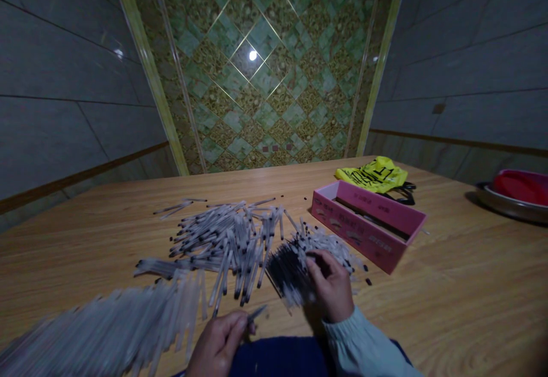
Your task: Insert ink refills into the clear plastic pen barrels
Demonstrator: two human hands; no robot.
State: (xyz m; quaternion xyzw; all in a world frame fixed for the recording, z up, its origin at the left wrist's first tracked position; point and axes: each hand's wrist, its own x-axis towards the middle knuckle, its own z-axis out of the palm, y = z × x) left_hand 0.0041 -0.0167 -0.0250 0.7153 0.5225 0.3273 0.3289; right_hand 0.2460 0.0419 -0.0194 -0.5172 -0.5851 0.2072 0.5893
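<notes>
My left hand (219, 343) is at the table's near edge, its fingers pinched round a thin clear pen tube (256, 312) that points right. My right hand (330, 286), in a pale sleeve, rests on a heap of black-tipped refills (291, 268) with the fingers curled into it; what they grip is hidden. A wide pile of clear pen tubes with black ends (226, 237) lies just beyond both hands. A second, blurred mass of clear tubes (107, 331) spreads along the near left.
An open pink cardboard box (368, 226) stands right of the piles. Behind it lies a yellow plastic bag (374, 173). A metal dish with a red thing in it (514, 197) sits at the far right on the wooden table (449, 297). Tiled walls enclose the table.
</notes>
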